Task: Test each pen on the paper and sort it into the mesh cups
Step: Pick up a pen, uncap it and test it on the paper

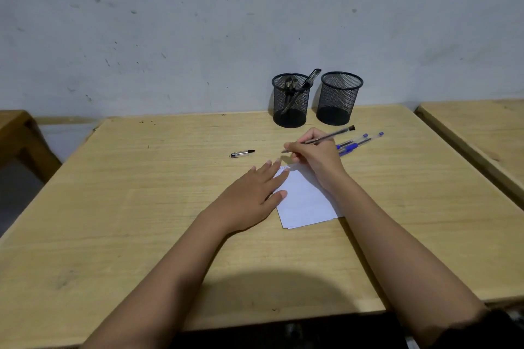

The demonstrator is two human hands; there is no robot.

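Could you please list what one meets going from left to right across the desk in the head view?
Pen cap → left hand flat on the paper's edge → left mesh cup holding pens → right hand gripping a black pen → right mesh cup → two blue pens.

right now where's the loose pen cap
In the head view the pen cap lies on the table, left of the paper, just beyond the left hand, nearer than the left mesh cup.
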